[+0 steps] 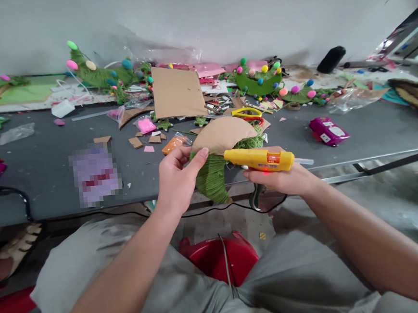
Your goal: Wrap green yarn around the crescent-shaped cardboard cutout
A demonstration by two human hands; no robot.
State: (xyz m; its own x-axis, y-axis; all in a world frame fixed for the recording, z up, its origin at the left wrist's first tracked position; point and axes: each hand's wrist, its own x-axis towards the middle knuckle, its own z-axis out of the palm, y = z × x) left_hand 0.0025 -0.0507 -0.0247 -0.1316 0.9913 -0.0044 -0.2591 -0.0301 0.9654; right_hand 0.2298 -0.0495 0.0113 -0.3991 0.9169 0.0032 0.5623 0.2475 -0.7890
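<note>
My left hand (181, 175) pinches a cardboard crescent (220, 134) at its left edge, thumb on top. Green yarn (211, 175) is wound round the lower part of the crescent, and its upper part is bare brown card. My right hand (286, 177) is wrapped round a yellow hot glue gun (262, 159), whose nozzle points left at the border between yarn and bare card. A clear glue stick (304, 161) juts from the gun's back, and a small red light glows on it. A loose bundle of green yarn (253, 141) lies at the crescent's right.
Behind the crescent lie a cardboard sheet (178, 91), yellow-handled scissors (246, 112) and card scraps (135, 142). Yarn crescents with pompoms (97, 71) stand by the wall. A purple packet (328, 131) lies right. A black cable (213, 209) hangs along the table's front edge.
</note>
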